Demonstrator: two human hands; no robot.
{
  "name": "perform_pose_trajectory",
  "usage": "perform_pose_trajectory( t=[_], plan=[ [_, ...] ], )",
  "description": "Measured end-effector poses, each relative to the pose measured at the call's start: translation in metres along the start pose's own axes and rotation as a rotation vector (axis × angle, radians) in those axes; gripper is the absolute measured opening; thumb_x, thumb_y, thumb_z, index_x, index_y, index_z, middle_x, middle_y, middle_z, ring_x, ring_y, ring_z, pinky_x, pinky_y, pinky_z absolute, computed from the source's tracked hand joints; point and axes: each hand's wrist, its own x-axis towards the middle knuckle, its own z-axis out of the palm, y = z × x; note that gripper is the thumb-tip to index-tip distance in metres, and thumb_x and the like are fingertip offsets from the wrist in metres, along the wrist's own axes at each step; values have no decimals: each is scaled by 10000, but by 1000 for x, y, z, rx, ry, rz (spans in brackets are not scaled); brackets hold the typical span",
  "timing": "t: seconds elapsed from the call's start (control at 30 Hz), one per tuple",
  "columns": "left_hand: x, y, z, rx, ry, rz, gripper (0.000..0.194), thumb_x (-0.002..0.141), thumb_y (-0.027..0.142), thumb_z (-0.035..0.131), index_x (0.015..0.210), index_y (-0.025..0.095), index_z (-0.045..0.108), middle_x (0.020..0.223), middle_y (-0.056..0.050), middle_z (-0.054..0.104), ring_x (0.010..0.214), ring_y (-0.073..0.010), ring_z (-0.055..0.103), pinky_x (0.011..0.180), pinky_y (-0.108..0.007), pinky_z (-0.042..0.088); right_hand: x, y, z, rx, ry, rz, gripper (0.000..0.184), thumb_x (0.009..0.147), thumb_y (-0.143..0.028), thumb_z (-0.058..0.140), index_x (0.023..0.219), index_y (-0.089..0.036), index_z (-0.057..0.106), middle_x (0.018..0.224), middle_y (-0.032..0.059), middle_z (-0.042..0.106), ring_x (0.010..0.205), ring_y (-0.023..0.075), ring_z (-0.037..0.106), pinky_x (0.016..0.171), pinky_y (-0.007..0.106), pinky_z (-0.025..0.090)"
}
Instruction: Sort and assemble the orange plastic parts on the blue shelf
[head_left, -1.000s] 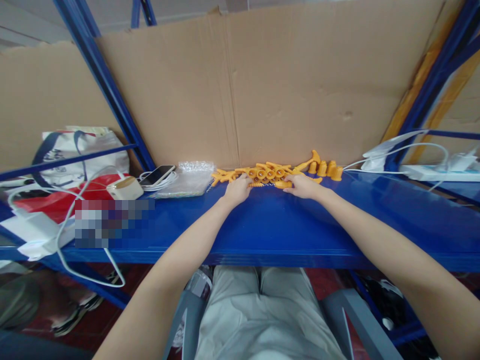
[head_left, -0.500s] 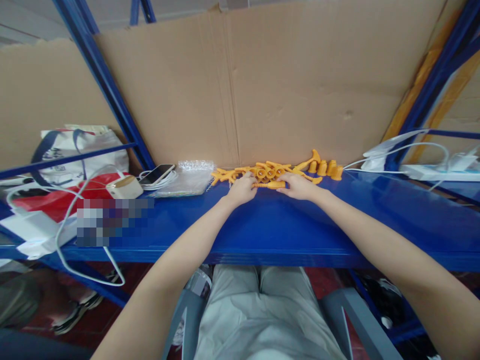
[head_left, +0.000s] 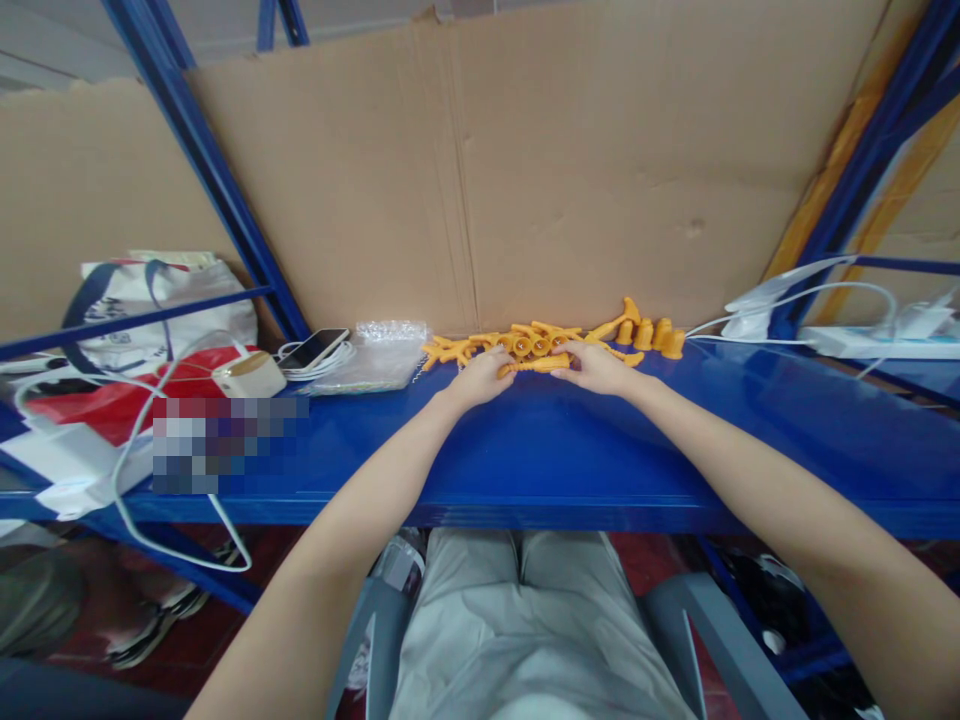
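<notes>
An orange-yellow plastic stick-shaped piece (head_left: 541, 366) with a ribbed left part and a thicker right part lies crosswise between my hands, at the front of a row of like-coloured parts. My left hand (head_left: 482, 380) has its fingers closed around the left end. At the right end, the fingers of my right hand (head_left: 598, 369) are bent around the piece; its tip is partly hidden. Just behind are several round hollow-ended parts (head_left: 540, 346). Branching orange pieces (head_left: 448, 350) lie left of them, and a hammer-shaped piece (head_left: 619, 318) leans at the right.
Small orange cups (head_left: 673, 345) stand right of the pile. Clear plastic bags (head_left: 375, 362), a phone (head_left: 319, 347), a white charger (head_left: 247, 375) and cables lie leftward on the blue shelf (head_left: 555, 450). Cardboard (head_left: 585, 170) backs it. A power strip (head_left: 877, 344) is far right.
The stick-shaped piece has shifted slightly and tilted, its right end a little higher. My right hand has moved slightly inward over it; my left hand stays nearly in place.
</notes>
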Motion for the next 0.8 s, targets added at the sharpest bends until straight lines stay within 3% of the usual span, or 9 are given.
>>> perform_pose_trajectory(
  t=[0.23,0.37,0.53,0.67,0.73,0.8],
  plan=[
    [-1,-1,-3,13,26,-3,135,910,183,588,937,169,720,1003,-76,691,976,-214,666,930,-362,533,1,12,-3,458,-91,153,405,819,-266,764,1207,-210,668,1080,70,721,947,198,722,909,410,598],
    [-2,1,-5,15,67,2,117,928,201,595,907,150,699,998,-87,682,957,-211,664,903,-343,523,0,7,-9,610,-120,275,285,881,-427,733,1011,-175,697,915,89,751,816,195,737,824,381,616],
    [-2,0,-4,34,99,4,105,930,211,602,901,156,687,1000,-84,682,946,-208,664,878,-337,526,-1,-4,-12,659,-142,381,493,931,-609,616,779,-143,661,804,129,752,711,169,722,722,291,595],
    [-1,-1,-3,45,102,-13,109,929,214,606,909,152,693,1004,-88,687,939,-208,667,865,-334,532,-2,-4,-14,652,-169,361,347,920,-481,688,1072,-170,672,888,94,770,732,162,728,691,279,589],
    [-1,-1,-3,48,99,-15,106,926,219,613,907,155,694,999,-86,689,937,-208,669,867,-335,535,-4,-2,-15,657,-195,339,430,878,-369,751,1248,-205,608,922,64,774,754,161,734,702,285,589],
    [-1,0,-2,44,100,-12,102,926,218,615,908,156,694,1001,-86,690,943,-208,672,876,-337,535,-5,-1,-15,666,-196,331,473,856,-311,769,1278,-218,576,925,45,773,760,155,734,711,286,585]
  ],
)
